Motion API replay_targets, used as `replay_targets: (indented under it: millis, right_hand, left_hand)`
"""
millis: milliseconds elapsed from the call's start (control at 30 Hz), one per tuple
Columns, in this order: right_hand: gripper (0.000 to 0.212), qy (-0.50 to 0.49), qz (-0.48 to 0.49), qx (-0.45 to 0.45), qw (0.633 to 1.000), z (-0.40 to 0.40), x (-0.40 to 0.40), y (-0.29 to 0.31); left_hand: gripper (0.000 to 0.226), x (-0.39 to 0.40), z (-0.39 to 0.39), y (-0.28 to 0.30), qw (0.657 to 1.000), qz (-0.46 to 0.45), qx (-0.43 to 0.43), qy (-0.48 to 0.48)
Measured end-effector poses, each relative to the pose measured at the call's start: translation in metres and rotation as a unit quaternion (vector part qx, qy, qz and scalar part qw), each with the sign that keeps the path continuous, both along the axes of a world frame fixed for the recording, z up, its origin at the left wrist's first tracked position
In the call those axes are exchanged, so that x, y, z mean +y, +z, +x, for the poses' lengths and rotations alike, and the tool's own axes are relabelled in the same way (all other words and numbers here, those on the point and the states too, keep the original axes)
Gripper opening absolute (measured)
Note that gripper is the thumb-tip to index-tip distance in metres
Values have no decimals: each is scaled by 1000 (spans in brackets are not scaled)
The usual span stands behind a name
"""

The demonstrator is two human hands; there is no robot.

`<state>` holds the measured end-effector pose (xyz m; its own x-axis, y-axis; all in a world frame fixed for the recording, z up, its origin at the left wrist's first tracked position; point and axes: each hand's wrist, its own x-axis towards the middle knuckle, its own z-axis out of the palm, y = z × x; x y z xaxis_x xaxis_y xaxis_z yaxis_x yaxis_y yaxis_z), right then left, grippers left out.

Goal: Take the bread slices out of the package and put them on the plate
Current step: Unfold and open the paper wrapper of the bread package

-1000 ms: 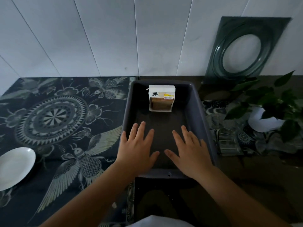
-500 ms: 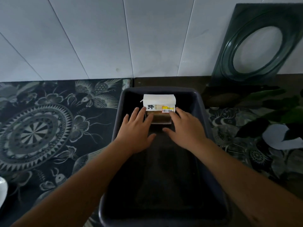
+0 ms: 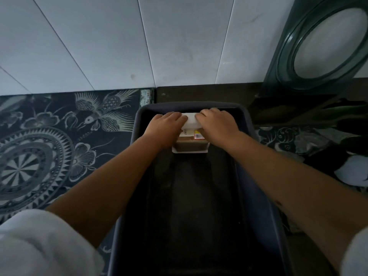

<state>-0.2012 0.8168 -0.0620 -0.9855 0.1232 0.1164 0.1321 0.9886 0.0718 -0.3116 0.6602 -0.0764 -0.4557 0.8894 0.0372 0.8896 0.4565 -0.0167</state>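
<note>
The bread package (image 3: 190, 136), white on top with a clear front that shows brown slices, stands at the far end of a dark grey bin (image 3: 264, 196). My left hand (image 3: 165, 126) grips its top left corner with the fingers curled over the white top. My right hand (image 3: 217, 125) grips the top right corner the same way. Both forearms stretch over the bin. The plate is out of view.
A dark patterned cloth (image 3: 59, 140) covers the table left of the bin. A dark green frame with an oval opening (image 3: 322, 44) leans on the white tiled wall at the back right. Plant leaves (image 3: 342, 116) and a white object (image 3: 352, 172) lie to the right.
Both hands moved forward from the bin's near end to the package and closed on its top. The camera moved forward, and the white plate at the left dropped out of view.
</note>
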Motion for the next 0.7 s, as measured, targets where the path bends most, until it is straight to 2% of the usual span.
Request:
replay_targets:
  millis: [267,367,567,700]
  right_hand:
    - [22,36,39,-6,999,-9,11,-5]
    - [24,37,55,-4,998,-7,14,-6]
    - [35,56,49,14,997,9,8,-6]
    - [29,77,44,35,995,33,-5,-3]
  left_hand:
    - [35,11,-13,5,999,-27,14,9]
    - [29,12,-11,9,999,-29,20,1]
    - [30,0,4,16,1000,-15,11,-15]
    - [32,-21,25,21,999,-13,16,-25]
